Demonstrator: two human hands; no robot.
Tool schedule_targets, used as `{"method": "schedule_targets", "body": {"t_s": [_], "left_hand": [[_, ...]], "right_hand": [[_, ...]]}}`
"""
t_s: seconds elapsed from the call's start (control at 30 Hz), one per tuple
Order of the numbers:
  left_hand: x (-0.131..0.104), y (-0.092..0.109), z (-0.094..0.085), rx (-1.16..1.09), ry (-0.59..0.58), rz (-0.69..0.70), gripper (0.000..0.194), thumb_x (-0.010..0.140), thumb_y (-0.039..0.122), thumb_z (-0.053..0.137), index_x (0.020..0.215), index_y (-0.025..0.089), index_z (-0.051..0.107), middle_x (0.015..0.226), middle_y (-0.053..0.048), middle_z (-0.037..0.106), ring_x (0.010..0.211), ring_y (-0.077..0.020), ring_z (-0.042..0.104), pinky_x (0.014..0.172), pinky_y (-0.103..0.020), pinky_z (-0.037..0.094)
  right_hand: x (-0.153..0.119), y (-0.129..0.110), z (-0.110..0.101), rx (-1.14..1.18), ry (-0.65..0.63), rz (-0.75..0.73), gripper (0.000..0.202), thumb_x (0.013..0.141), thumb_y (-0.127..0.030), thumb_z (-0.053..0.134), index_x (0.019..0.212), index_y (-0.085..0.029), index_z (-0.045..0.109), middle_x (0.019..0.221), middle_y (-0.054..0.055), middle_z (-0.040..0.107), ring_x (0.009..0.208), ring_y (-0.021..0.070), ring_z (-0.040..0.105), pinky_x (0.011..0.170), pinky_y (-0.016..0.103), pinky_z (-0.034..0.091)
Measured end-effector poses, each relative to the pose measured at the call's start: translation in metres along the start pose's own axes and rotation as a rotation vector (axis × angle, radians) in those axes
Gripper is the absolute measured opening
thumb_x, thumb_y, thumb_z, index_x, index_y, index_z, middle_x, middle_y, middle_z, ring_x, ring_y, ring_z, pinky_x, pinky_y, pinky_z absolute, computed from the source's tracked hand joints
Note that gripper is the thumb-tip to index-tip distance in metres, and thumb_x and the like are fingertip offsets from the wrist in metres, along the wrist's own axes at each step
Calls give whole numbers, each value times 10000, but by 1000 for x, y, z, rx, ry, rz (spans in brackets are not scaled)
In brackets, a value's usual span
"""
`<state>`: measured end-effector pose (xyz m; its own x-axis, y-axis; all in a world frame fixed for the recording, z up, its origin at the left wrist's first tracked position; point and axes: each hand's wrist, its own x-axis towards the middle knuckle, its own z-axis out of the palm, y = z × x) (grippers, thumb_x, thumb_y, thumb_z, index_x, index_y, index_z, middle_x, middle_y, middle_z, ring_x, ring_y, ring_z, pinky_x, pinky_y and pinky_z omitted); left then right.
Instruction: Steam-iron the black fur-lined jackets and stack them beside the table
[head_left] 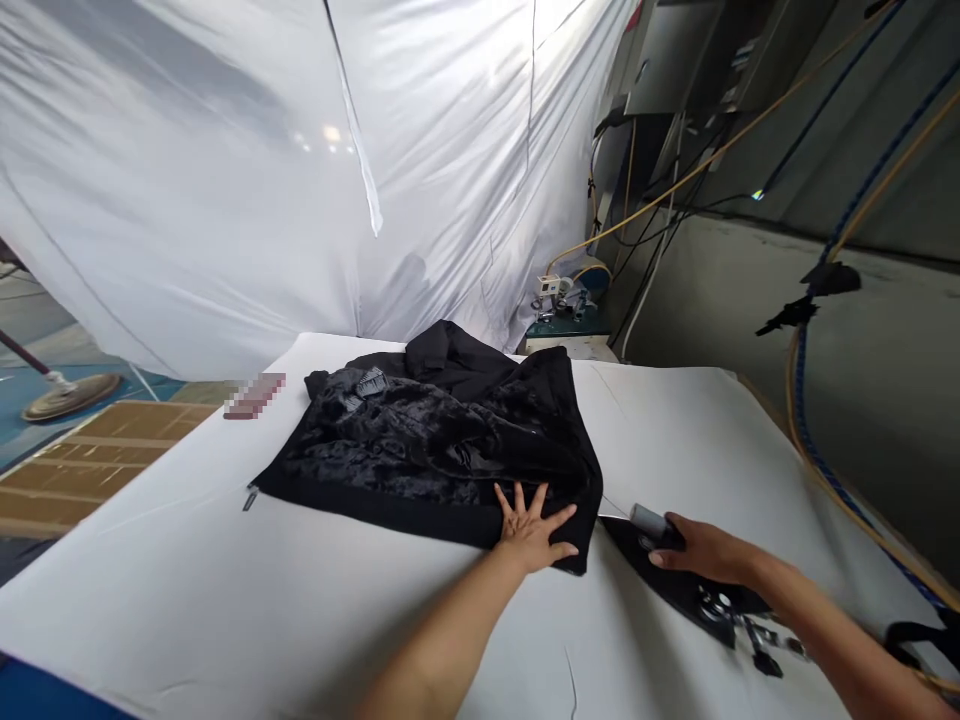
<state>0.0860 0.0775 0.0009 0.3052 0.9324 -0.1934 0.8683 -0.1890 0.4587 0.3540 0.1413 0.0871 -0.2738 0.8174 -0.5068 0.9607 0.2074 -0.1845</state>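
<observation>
No text I can read. Pale label on the black garment, far left part: marks too small, blurred.

Passable: smooth white worktop, near left. Blocked: middle by black plush-lined garment, right by pointed black iron with grey cylindrical grip; blue and tan hoses hang beyond.
</observation>
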Motion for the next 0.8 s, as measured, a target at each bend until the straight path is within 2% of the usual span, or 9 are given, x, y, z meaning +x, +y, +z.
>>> {"method": "schedule_targets", "body": {"t_s": [0.1, 0.17, 0.23, 0.3, 0.37, 0.5, 0.57, 0.67, 0.8], "left_hand": [[-18, -12, -3, 12, 228, 16, 593, 763, 629, 383, 1308, 402, 326, 1412, -2, 246, 1291, -330, 158, 1018, -627, -9], [-37, -31, -6, 44, 403, -48, 445, 792, 495, 464, 1206, 331, 463, 1232, -26, 436, 1189, -242, 325, 1068, -534, 69], [-59, -56, -9, 83, 490, -153, 291, 783, 396, 525, 1053, 293, 555, 1060, -22, 503, 1072, -204, 404, 1068, -480, 145], [-78, -82, -11, 109, 514, -255, 268, 765, 383, 556, 1013, 282, 568, 1037, -23, 500, 1046, -211, 407, 1046, -473, 194], [-91, -100, -10, 117, 514, -305, 321, 763, 394, 557, 1065, 285, 545, 1098, -24, 480, 1073, -221, 388, 1038, -472, 203], [-97, -112, -8, 103, 508, -305, 321, 794, 359, 519, 1099, 263, 513, 1162, -19, 459, 1111, -212, 365, 1044, -446, 200], [-96, -114, -8, 104, 512, -328, 277, 795, 338, 519, 1057, 247, 527, 1149, -18, 470, 1101, -212, 371, 1040, -449, 205], [-100, -124, -12, 137, 532, -417, 260, 792, 347, 518, 1035, 259, 545, 1160, -25, 458, 1128, -247, 347, 1028, -492, 200], [-114, -150, -21, 168, 537, -530, 322, 802, 374, 490, 1103, 269, 534, 1191, -47, 413, 1193, -273, 285, 1020, -440, 249]], "right_hand": [[-8, 2, 12, 72, 70, 41, 564, 679, -701, 391, 888, -220, 600, 842, 82, 664, 792, 263, 602, 648, 316, 417], [-9, -2, 11, 74, 64, 51, 542, 687, -699, 377, 804, -219, 598, 778, 73, 660, 744, 255, 600, 624, 310, 408], [-11, -12, 4, 50, 51, 26, 534, 679, -697, 393, 754, -209, 597, 765, 81, 657, 729, 251, 594, 608, 302, 399], [-14, -32, -3, -12, 68, -20, 553, 680, -706, 383, 752, -203, 600, 760, 91, 653, 716, 251, 589, 590, 300, 385], [-15, -61, -7, -84, 83, -80, 579, 676, -723, 373, 774, -203, 608, 756, 93, 648, 713, 252, 587, 580, 297, 374], [-1, -129, 0, -167, 26, -241, 562, 659, -711, 429, 826, -212, 625, 796, 83, 645, 769, 251, 595, 598, 287, 379], [13, -154, 5, -189, 5, -253, 533, 650, -684, 473, 846, -214, 630, 808, 75, 644, 791, 250, 598, 611, 286, 386], [34, -169, 7, -192, 21, -185, 524, 647, -671, 490, 858, -212, 628, 812, 69, 641, 779, 245, 603, 615, 291, 391], [50, -162, 3, -193, 61, -193, 530, 674, -683, 449, 837, -207, 616, 794, 68, 638, 764, 247, 601, 597, 294, 384]]}}
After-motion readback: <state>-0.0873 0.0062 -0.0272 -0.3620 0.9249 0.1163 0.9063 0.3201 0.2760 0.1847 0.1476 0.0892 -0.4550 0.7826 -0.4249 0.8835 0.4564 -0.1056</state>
